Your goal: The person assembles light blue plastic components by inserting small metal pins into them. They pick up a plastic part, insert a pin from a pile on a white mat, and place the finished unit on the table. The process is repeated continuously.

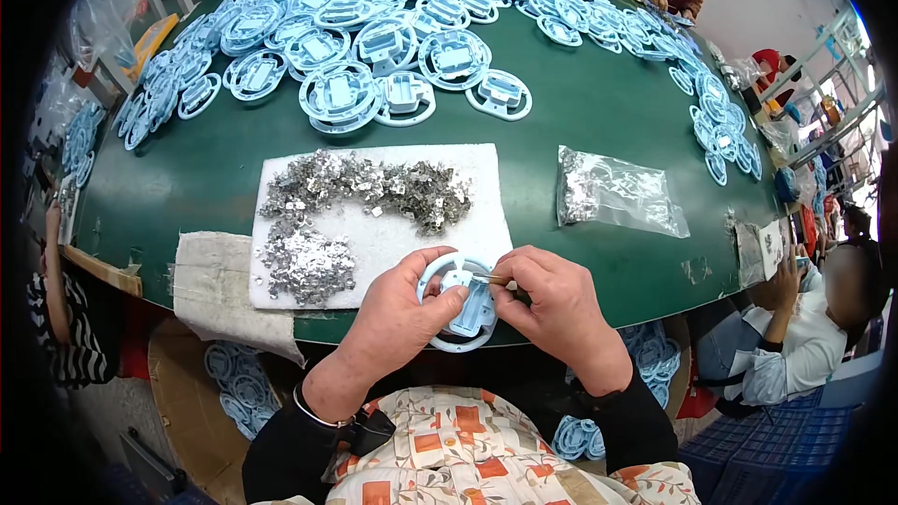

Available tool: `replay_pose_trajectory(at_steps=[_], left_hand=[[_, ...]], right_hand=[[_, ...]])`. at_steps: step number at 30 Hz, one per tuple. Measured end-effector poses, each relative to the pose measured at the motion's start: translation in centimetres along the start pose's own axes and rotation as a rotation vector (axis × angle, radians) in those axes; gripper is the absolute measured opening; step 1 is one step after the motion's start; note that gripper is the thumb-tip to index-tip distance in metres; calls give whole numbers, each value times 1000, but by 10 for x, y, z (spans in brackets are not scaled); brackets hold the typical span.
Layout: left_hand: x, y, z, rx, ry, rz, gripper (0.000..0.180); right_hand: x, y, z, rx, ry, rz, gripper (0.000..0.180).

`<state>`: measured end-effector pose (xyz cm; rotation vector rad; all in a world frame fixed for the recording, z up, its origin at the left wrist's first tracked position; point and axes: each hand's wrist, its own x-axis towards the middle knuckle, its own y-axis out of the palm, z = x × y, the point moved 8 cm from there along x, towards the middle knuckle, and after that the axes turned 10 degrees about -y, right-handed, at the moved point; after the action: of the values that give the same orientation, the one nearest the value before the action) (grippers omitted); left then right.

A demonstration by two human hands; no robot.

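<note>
A light-blue plastic steering-wheel-shaped part [474, 311] is held over the table's near edge, tilted toward me. My left hand [402, 304] grips its left side, the thumb lying across the middle. From the right, my right hand [552, 295] pinches what look like slim metal tweezers [488, 278], their tip at the upper middle of the part. Whether the tip holds a small piece I cannot make out. Just beyond my hands lies a white foam sheet [393, 249], carrying a band of small silvery metal clips [426, 196] and a brighter heap of them [304, 266].
Many similar blue parts [341, 98] are piled across the far side of the green table [552, 164]. A clear bag of metal pieces [617, 192] lies right of the foam. Cloth [210, 285] hangs over the near edge. Boxes of blue parts stand below; other people sit around.
</note>
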<state>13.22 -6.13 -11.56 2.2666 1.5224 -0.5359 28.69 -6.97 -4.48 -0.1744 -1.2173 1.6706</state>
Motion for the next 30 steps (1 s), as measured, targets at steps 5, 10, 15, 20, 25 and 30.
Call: replay_pose_trajectory(at_steps=[5, 10, 15, 20, 25, 30], left_hand=[[0, 0, -2, 11, 10, -2, 48], [1, 0, -1, 24, 5, 8, 48], [2, 0, -3, 46, 9, 18, 47], [0, -1, -5, 45, -13, 13, 46], [1, -2, -3, 42, -6, 13, 45], [2, -3, -2, 42, 49, 12, 48]], right_hand=[[-1, 3, 0, 18, 89, 31, 12], [-8, -2, -2, 124, 150, -71, 17], [-16, 5, 13, 20, 15, 19, 26], [-12, 6, 6, 128, 74, -51, 36], [-20, 5, 7, 97, 67, -13, 35], [-19, 3, 5, 45, 141, 51, 38]])
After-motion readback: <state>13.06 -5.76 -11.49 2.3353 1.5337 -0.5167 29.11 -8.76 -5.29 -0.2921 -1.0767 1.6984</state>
